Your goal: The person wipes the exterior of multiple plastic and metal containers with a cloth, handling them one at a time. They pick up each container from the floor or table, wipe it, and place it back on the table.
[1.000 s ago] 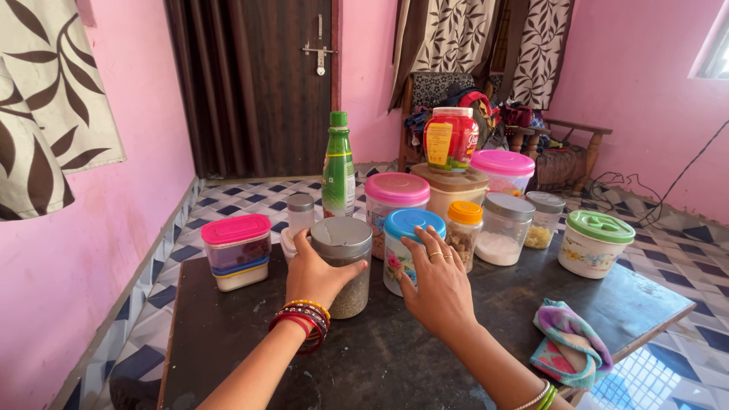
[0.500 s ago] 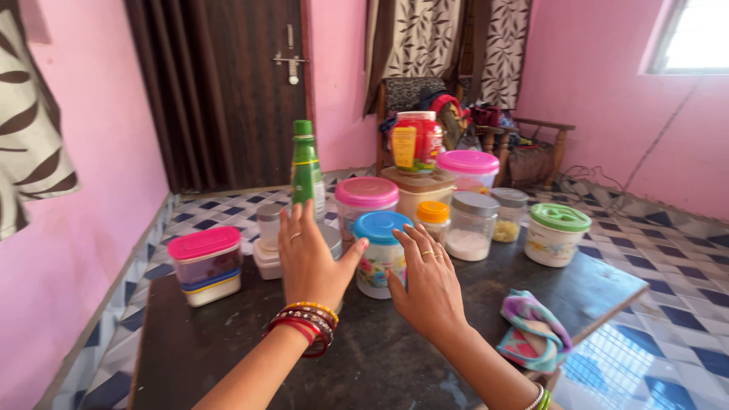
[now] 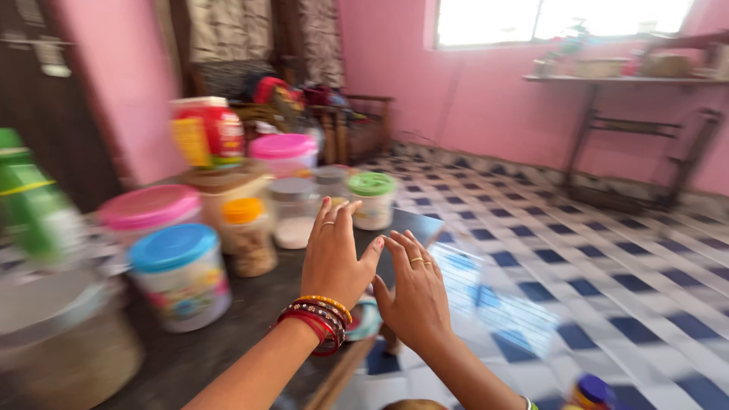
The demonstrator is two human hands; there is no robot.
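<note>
Above the dark surface (image 3: 228,342) edge we hold our left hand (image 3: 334,258) and right hand (image 3: 410,292) side by side, fingers spread, gripping nothing; nearest stands the blue-lidded jar (image 3: 178,277), apart.

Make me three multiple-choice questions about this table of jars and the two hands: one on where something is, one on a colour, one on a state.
1. Where does the orange-lidded jar stand?
A. to the right of the blue-lidded jar
B. on the tiled floor
C. on the wall shelf

2. What colour is the lid of the small tub nearest the far right edge of the table?
A. red
B. green
C. black

3. What state is the left hand in?
A. clenched round a jar
B. open, holding nothing
C. pinching a cloth

Answers: 1 A, it sits on the table just right of the blue lid. 2 B, the lid is plainly green. 3 B, the fingers are spread in the air, as are those of the right hand.
</note>
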